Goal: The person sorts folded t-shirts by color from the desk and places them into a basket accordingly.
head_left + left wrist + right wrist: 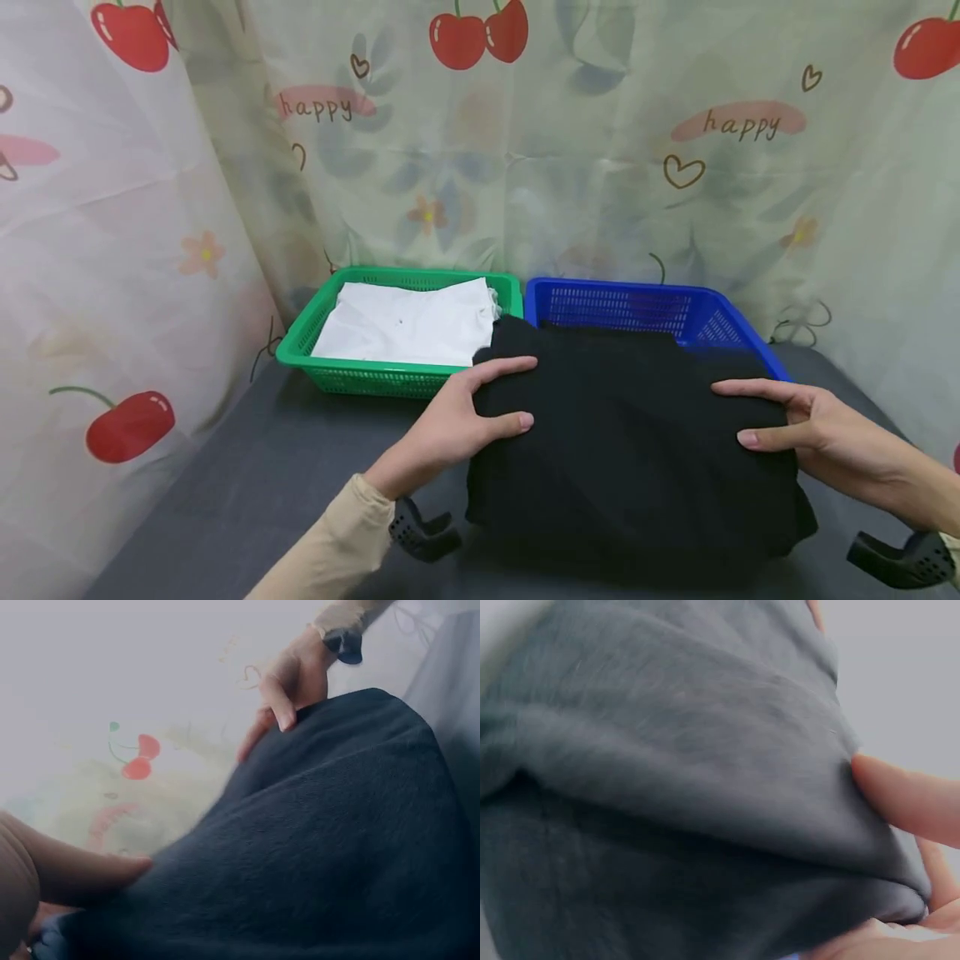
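A folded black cloth [637, 450], perhaps a garment, is held up between both hands in front of the blue basket [611, 302]. My left hand [450, 421] grips its left side, thumb and index finger on the near face. At the opposite side my right hand [847, 437] holds it in the same way; the other fingers of both hands are mostly hidden behind the fabric. Dark cloth [322, 847] fills much of the left wrist view, sloping between the hands. Loose layers of the cloth [682, 772] show in the right wrist view, with the thumb pressing its edge.
White folded cloth [405, 321] lies in a green basket [360, 379] at the back left, beside the blue basket. Both baskets stand on a dark grey table [247, 492]. A printed curtain [510, 208] hangs behind and at both sides.
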Demonstrator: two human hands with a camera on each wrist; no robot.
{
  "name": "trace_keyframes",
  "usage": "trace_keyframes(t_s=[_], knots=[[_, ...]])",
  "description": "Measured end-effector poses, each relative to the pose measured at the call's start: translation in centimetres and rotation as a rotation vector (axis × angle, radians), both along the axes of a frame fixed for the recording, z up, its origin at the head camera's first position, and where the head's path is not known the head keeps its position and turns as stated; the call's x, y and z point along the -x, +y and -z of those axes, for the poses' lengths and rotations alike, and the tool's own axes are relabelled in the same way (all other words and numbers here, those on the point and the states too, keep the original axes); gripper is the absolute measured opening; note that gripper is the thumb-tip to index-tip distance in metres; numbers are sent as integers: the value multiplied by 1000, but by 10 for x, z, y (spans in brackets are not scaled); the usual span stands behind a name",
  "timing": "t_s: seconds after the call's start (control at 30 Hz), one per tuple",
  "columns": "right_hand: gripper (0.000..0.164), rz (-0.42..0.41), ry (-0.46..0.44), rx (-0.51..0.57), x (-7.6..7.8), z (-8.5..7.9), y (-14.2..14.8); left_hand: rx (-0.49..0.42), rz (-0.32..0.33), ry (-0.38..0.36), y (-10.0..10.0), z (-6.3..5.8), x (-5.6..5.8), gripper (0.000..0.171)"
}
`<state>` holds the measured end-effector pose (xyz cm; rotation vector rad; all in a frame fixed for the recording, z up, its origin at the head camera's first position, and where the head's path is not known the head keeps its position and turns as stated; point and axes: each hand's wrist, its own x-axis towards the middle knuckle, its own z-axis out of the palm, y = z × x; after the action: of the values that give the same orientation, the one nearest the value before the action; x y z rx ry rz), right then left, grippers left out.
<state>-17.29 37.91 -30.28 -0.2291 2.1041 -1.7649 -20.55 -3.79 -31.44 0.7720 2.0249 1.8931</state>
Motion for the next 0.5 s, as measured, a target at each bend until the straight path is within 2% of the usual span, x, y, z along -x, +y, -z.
trace_keyframes(t_s=[0.1,0.2,0.3,0.4,0.5], knots=[[56,58,70,-77,11,-12,3,-23,-20,105,1,-9,11,58],[59,95,133,-91,24,-26,3,-18,-28,158,4,-18,29,59],[58,118,166,7,39,-41,4,-14,-35,169,8,-26,52,60],[56,147,157,96,55,-55,3,-22,-48,150,11,-35,74,60],[55,175,150,117,73,-69,2,-9,-79,139,17,-46,97,61]])
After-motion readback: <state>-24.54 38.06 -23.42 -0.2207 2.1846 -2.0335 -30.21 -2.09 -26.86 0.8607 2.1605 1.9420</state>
